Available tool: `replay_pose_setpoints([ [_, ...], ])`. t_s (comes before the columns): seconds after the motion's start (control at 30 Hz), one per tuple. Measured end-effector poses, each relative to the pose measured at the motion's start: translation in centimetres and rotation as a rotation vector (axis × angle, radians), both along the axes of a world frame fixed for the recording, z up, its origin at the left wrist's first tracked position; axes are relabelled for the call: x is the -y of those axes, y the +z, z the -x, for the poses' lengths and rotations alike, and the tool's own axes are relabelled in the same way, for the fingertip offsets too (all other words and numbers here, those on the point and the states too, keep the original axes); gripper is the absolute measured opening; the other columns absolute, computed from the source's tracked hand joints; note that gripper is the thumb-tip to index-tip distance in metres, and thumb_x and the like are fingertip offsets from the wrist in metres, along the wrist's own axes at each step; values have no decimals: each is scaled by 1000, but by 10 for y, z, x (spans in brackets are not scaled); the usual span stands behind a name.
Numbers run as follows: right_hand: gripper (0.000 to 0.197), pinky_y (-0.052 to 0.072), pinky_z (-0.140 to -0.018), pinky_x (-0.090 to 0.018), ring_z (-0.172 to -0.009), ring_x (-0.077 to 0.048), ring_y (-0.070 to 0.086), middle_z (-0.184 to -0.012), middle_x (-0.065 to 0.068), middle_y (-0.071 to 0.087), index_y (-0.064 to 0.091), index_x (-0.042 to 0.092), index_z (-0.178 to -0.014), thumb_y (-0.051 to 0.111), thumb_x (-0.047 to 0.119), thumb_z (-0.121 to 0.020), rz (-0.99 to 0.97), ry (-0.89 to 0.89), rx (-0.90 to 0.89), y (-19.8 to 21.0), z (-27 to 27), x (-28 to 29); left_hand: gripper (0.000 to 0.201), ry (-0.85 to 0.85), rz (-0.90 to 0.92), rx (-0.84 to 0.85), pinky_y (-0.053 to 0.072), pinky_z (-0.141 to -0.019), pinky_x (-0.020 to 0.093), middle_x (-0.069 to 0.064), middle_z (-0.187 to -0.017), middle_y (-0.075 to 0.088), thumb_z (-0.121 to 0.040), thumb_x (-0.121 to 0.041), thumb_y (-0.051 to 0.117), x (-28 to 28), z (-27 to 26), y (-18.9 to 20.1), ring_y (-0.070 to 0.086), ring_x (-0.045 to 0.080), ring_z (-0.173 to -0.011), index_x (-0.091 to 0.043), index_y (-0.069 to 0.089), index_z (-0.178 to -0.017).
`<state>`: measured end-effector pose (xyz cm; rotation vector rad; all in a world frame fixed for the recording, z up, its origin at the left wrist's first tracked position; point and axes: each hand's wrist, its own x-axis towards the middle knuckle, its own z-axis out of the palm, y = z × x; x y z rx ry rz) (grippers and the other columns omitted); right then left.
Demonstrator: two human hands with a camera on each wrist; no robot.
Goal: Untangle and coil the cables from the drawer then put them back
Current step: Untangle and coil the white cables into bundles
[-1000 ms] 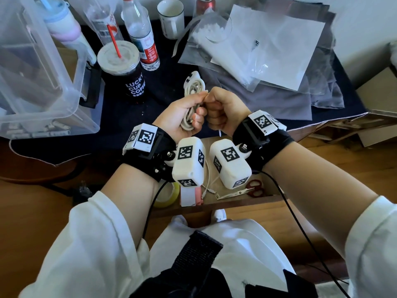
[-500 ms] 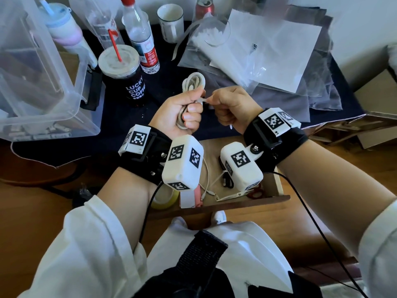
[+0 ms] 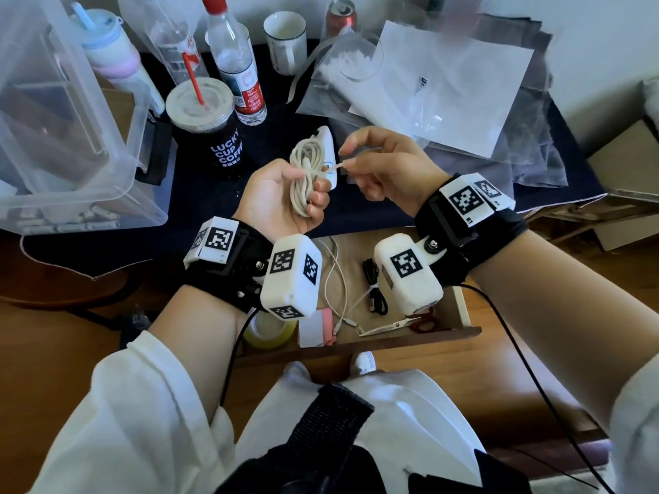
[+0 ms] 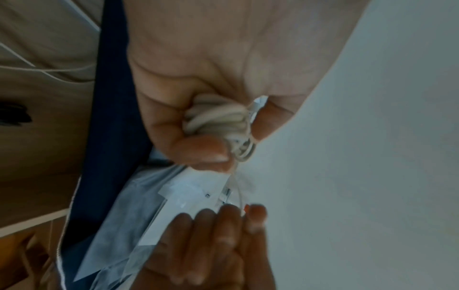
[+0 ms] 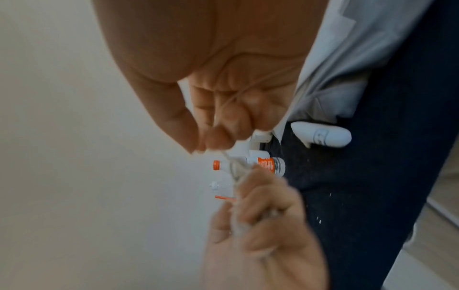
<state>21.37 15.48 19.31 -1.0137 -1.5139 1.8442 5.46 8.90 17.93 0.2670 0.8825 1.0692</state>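
My left hand [image 3: 309,194] grips a coiled white cable [image 3: 302,176] above the dark table edge, and a white plug [image 3: 326,142] sticks out behind the coil. My right hand [image 3: 345,162] pinches a thin white strip [image 3: 333,167] that runs out of the coil's middle, between thumb and forefinger. In the left wrist view the coil [image 4: 218,119] is bunched inside my fist. The right wrist view shows my fingertips [image 5: 211,143] closed on the strip. Below my wrists the drawer [image 3: 460,308] stands open with a loose thin white cable [image 3: 338,279] and a tied black cable [image 3: 375,285].
Scissors [image 3: 399,324], a yellow tape roll [image 3: 267,331] and a pink-and-white card [image 3: 313,328] lie in the drawer. On the table stand a coffee cup [image 3: 210,137], a bottle [image 3: 237,65], a mug [image 3: 285,41], a clear bin [image 3: 64,119] and plastic bags [image 3: 445,76].
My hands have drawn apart. The left hand has turned palm up, showing the coil, and the right hand has pulled the thin strip out to the right.
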Motion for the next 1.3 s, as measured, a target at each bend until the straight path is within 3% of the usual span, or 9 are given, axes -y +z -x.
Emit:
replay_pose_setpoints([
  [0.13,7,42,-49,-21,-49,-13,54,-62,-4,64,57,11,-81,54,13,-76,111,63,-163,0,4,0,28,42,45,101,42,-50,16,3,-73,52,-73,-16,36,2,3,-15,50,11,-54,-6,51,-94],
  [0.27,16,46,-58,-18,-54,-10,55,-62,2,63,57,12,-94,43,4,-94,41,67,-167,-6,3,-1,27,72,44,53,46,-54,18,4,-83,58,-96,-17,31,5,3,-21,55,9,-60,-5,53,-104],
  [0.4,22,33,-48,-17,-45,-5,38,-54,7,47,61,17,-81,45,19,-95,-195,38,-4,-12,4,-2,28,60,32,18,46,-52,16,4,-87,64,-99,-20,33,8,4,-21,58,9,-63,-6,52,-113],
  [0.47,27,24,-44,-18,-45,-7,32,-58,5,48,57,15,-73,44,28,-93,-172,55,34,-10,5,-3,26,29,22,-15,42,-48,14,3,-87,65,-98,-17,33,9,4,-19,59,9,-64,-8,52,-113],
  [0.57,35,23,-42,-16,-44,-8,34,-71,-4,52,51,13,-66,41,36,-90,-72,131,36,-5,5,-4,23,-4,9,-96,38,-42,12,2,-78,67,-97,-13,34,8,2,-16,58,7,-58,-9,55,-104],
  [0.77,25,20,-37,-18,-34,-9,32,-42,4,49,63,10,-61,62,17,-86,-131,171,280,6,4,-5,24,-88,-65,-254,34,-35,12,5,-72,68,-95,-6,36,7,0,-14,55,8,-51,-9,59,-99],
  [1.0,16,26,-34,-17,-32,-9,34,-38,5,49,64,1,-64,66,6,-79,-208,134,417,5,4,-4,19,-147,-81,-393,30,-34,12,9,-73,69,-92,-2,42,7,0,-14,56,11,-52,-4,59,-100],
  [1.2,15,27,-35,-18,-39,-17,34,-39,5,48,64,5,-60,68,6,-75,-244,146,497,6,2,-3,14,-172,-80,-454,31,-33,13,11,-79,72,-91,-1,48,8,-2,-13,57,12,-52,-5,60,-95],
  [1.3,18,27,-35,-17,-37,-13,33,-41,3,47,62,7,-57,67,5,-74,-253,163,530,8,3,-5,11,-160,-61,-469,31,-34,15,13,-82,73,-87,-1,54,8,-4,-12,57,14,-53,-6,56,-97],
])
